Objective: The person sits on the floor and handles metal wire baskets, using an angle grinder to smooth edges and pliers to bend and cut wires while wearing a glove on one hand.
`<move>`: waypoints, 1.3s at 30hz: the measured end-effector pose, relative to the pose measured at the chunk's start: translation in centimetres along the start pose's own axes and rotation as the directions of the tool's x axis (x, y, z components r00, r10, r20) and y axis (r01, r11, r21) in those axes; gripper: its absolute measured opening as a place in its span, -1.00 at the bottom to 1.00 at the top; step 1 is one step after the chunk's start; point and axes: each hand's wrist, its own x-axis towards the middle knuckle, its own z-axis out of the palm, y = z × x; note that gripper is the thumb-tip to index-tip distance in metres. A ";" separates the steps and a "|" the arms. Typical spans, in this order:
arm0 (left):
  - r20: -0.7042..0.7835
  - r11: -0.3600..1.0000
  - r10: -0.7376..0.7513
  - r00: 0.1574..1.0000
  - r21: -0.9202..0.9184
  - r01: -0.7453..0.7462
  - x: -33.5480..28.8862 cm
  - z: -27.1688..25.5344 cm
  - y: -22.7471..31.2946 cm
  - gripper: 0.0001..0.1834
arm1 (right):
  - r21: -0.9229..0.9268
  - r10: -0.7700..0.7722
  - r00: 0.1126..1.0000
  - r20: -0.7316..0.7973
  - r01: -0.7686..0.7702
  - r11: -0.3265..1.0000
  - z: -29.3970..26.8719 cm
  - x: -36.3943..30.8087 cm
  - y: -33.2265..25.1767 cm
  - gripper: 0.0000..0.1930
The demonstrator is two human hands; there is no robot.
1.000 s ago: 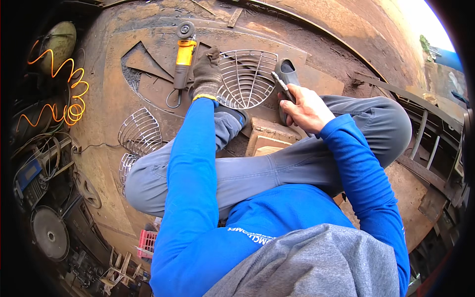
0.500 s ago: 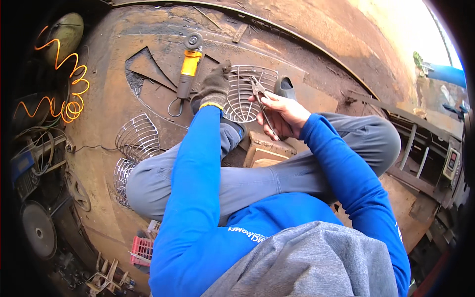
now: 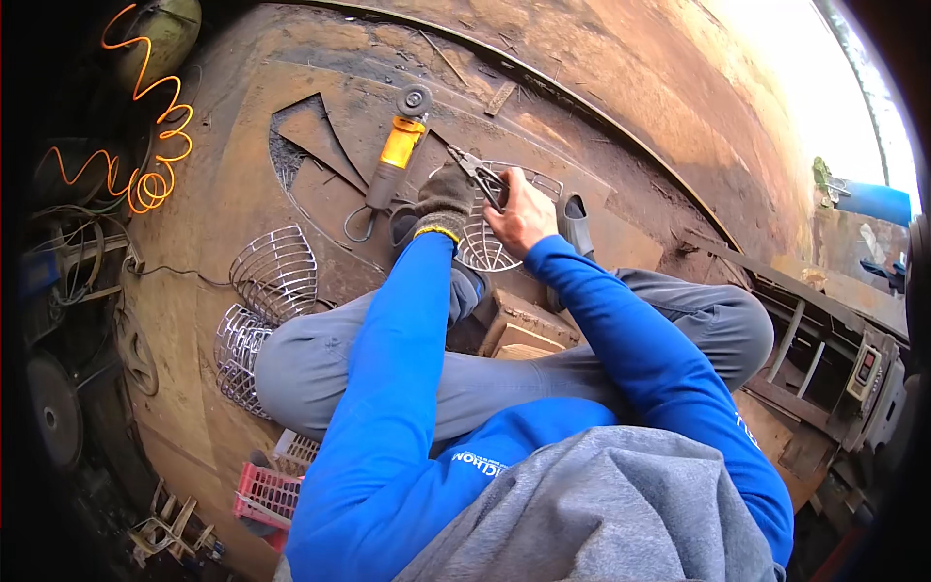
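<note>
A fan-shaped metal wire grate point(image 3: 488, 250) lies in front of my feet, partly hidden by my hands. My left hand point(image 3: 446, 202), in a dark work glove with a yellow-edged cuff, is closed at the grate's left edge. My bare right hand point(image 3: 525, 214) grips a pair of pliers point(image 3: 472, 167) by the handles. Their jaws point up and left, just above the gloved fingers. Whether the jaws touch the wire I cannot tell.
Left of the grate lies a yellow and grey angle grinder point(image 3: 400, 145). More wire grates point(image 3: 276, 272) rest by my left knee. A wooden block point(image 3: 524, 320) sits between my legs. A pink plastic basket point(image 3: 267, 493), an orange coiled hose point(image 3: 150, 189) and a metal frame point(image 3: 810, 359) stand around me.
My right hand has moved left and turned, bringing the pliers from the grate's right side to beside my gloved hand. The whole view has shifted slightly.
</note>
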 end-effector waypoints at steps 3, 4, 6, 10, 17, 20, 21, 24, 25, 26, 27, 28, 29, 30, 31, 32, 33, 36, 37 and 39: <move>0.012 1.000 -0.010 1.000 0.004 0.010 0.7 0.1 0.5 -0.72 | -0.254 0.233 0.941 0.247 -0.169 0.952 0.8 2.8 1.7 -0.61; 0.010 1.000 -0.018 1.000 0.002 0.018 1.2 0.1 0.8 -0.72 | -0.232 0.202 0.959 0.198 -0.154 0.960 0.4 3.1 2.2 -0.66; 0.022 0.998 -0.063 0.998 -0.009 0.063 1.4 -0.7 1.0 -0.72 | -0.070 0.027 1.000 0.013 -0.026 0.997 -1.5 3.3 -0.1 -0.67; 0.052 0.990 -0.130 0.990 -0.042 0.132 0.0 -2.9 1.9 -0.72 | 0.209 -0.210 0.923 -0.322 0.285 0.935 -5.7 0.5 -7.5 -0.68; -0.096 0.991 -0.060 0.994 0.113 0.071 2.1 1.2 -1.8 -0.72 | 0.087 0.008 0.997 0.079 -0.015 0.996 1.4 2.1 2.9 -0.58; -0.155 0.995 -0.050 0.987 -0.097 0.035 3.4 1.7 -0.6 -0.75 | 0.130 0.005 1.000 -0.013 -0.003 0.992 -0.6 3.0 3.0 -0.63; -0.175 0.991 -0.041 0.984 -0.131 0.018 2.6 1.9 -1.9 -0.75 | 0.161 0.020 0.999 -0.037 -0.014 0.987 -0.9 2.7 2.5 -0.63; -0.108 0.987 -0.090 0.990 -0.144 0.074 2.5 2.1 -1.7 -0.72 | 0.214 0.058 0.991 -0.123 -0.030 0.976 -4.7 3.6 0.4 -0.65; -0.083 0.984 -0.099 0.992 -0.157 0.085 2.4 2.2 -1.3 -0.71 | 0.218 0.063 0.987 -0.146 -0.030 0.975 -5.3 3.6 0.1 -0.66; -0.071 0.981 -0.112 0.991 -0.166 0.099 2.4 2.2 -1.5 -0.70 | 0.251 0.018 0.986 -0.168 0.025 0.968 -5.8 3.6 -0.4 -0.67; -0.059 0.978 -0.126 0.990 -0.175 0.114 2.4 2.0 -1.4 -0.70 | 0.261 0.008 0.987 -0.163 0.035 0.965 -6.4 3.5 -0.9 -0.67; -0.133 0.972 -0.026 0.991 -0.234 -0.006 2.4 2.3 -1.8 -0.70 | 0.270 -0.003 0.988 -0.156 0.046 0.962 -6.9 3.3 -1.5 -0.68; -0.106 0.974 -0.002 0.994 -0.228 -0.022 2.6 2.2 -2.3 -0.71 | 0.286 -0.021 0.989 -0.148 0.063 0.956 -7.1 3.1 -2.1 -0.68; -0.109 0.976 0.019 0.994 -0.212 -0.042 2.7 2.1 -2.8 -0.71 | 0.273 -0.102 0.974 -0.204 0.156 0.949 -7.0 3.0 -2.6 -0.61; -0.103 0.982 0.025 0.994 -0.182 -0.043 2.6 1.9 -3.4 -0.71 | 0.291 -0.151 0.955 -0.255 0.225 0.930 -7.1 2.9 -3.4 -0.63; -0.079 0.987 0.023 0.997 -0.157 -0.036 2.2 1.9 -2.8 -0.71 | 0.297 -0.180 0.937 -0.298 0.270 0.916 -7.4 2.6 -4.1 -0.65; -0.054 0.991 0.036 0.998 -0.127 -0.043 1.9 1.7 -1.8 -0.71 | 0.295 -0.211 0.914 -0.347 0.320 0.900 -7.5 2.2 -4.6 -0.66; -0.010 0.996 0.081 0.997 -0.047 -0.081 1.5 0.7 0.7 -0.71 | 0.198 -0.233 0.931 -0.281 0.294 0.935 -3.8 1.6 -2.2 -0.62; -0.002 0.996 0.080 0.997 -0.037 -0.080 1.5 0.5 1.0 -0.71 | 0.145 -0.157 0.980 -0.119 0.174 0.974 -1.2 1.8 0.1 -0.59; 0.002 0.995 0.078 0.997 -0.059 -0.078 2.7 0.7 2.4 -0.71 | -0.059 0.140 0.983 0.115 -0.134 0.989 2.5 2.9 6.7 -0.57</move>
